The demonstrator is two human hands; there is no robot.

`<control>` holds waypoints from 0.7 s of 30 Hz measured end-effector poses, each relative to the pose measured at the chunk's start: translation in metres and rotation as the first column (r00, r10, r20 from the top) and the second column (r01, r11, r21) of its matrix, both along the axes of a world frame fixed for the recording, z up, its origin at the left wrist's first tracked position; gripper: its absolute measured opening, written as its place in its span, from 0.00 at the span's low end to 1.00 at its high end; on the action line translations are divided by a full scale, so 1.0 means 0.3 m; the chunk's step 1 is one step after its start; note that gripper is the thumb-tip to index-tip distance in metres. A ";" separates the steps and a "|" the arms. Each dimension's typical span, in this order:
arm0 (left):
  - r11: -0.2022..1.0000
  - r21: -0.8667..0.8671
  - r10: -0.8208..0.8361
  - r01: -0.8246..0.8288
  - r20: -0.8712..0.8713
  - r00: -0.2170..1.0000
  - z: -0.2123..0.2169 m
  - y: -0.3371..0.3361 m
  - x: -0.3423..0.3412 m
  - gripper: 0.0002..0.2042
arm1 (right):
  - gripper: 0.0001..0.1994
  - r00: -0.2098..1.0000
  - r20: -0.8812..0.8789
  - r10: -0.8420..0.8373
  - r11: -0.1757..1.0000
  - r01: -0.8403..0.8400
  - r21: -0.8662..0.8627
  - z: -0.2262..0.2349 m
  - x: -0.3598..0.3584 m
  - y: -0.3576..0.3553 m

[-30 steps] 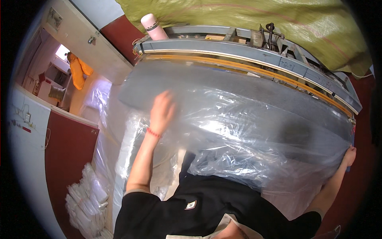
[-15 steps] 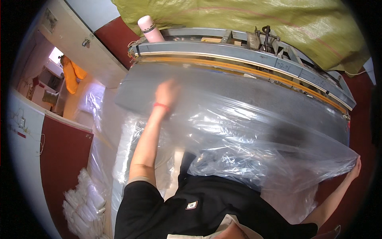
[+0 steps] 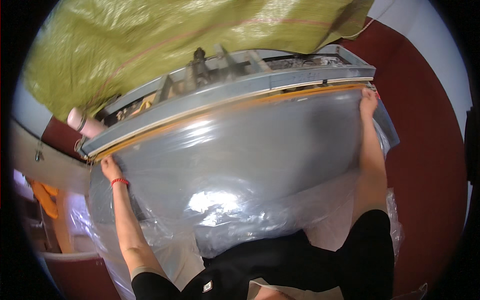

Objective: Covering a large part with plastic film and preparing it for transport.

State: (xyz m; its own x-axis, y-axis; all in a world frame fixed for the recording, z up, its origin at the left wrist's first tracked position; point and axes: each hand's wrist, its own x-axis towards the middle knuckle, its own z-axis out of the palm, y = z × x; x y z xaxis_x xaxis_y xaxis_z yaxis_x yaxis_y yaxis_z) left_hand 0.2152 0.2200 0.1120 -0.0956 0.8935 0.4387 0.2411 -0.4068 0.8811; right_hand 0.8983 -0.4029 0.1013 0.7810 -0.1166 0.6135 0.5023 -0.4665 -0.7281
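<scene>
A wide sheet of clear plastic film [image 3: 250, 155] is stretched across a grey bench surface, its far edge lying along an orange strip [image 3: 240, 104]. At the strip's left end my left hand [image 3: 111, 169] is closed on one corner of the film. My right hand [image 3: 368, 104], farther off at the right end, pinches the other corner. Between the hands the film looks taut, while its near part hangs crumpled and shiny against my black shirt. Fingertips of both hands are partly hidden.
Behind the strip runs a long grey metal frame [image 3: 225, 89] with upright brackets. A pink bottle [image 3: 86, 123] leans at its left end. A yellow-green woven tarp [image 3: 175, 40] hangs at the back. To the left is a door [image 3: 47, 157]; a dark red wall [image 3: 425, 165] stands right.
My left hand has moved left to the bench's left end and grips the film. My right hand has carried its corner up to the strip. The view has turned right.
</scene>
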 end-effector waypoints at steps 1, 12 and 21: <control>1.000 -0.019 0.007 -0.007 0.011 1.000 -0.001 0.028 0.005 0.08 | 0.11 0.999 -0.050 0.019 0.996 -0.015 0.085 0.002 -0.002 0.044; 0.997 -0.074 -0.033 0.038 0.059 0.998 0.000 0.104 0.000 0.08 | 0.07 0.991 -0.119 0.068 0.964 -0.035 0.262 0.049 -0.006 0.085; 0.793 -0.530 -0.196 0.299 0.242 0.950 0.139 -0.007 -0.055 0.12 | 0.12 0.959 -0.163 0.230 0.916 -0.157 0.369 0.057 -0.047 0.057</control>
State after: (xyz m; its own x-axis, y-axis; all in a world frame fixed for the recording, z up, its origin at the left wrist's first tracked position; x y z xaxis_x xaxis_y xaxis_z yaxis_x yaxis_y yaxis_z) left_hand 0.1986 0.2180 0.1537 0.1378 0.9804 -0.1406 0.0304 0.1377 0.9900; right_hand 0.8843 -0.3858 0.1184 0.9115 -0.1288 0.3907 0.3842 -0.0730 -0.9204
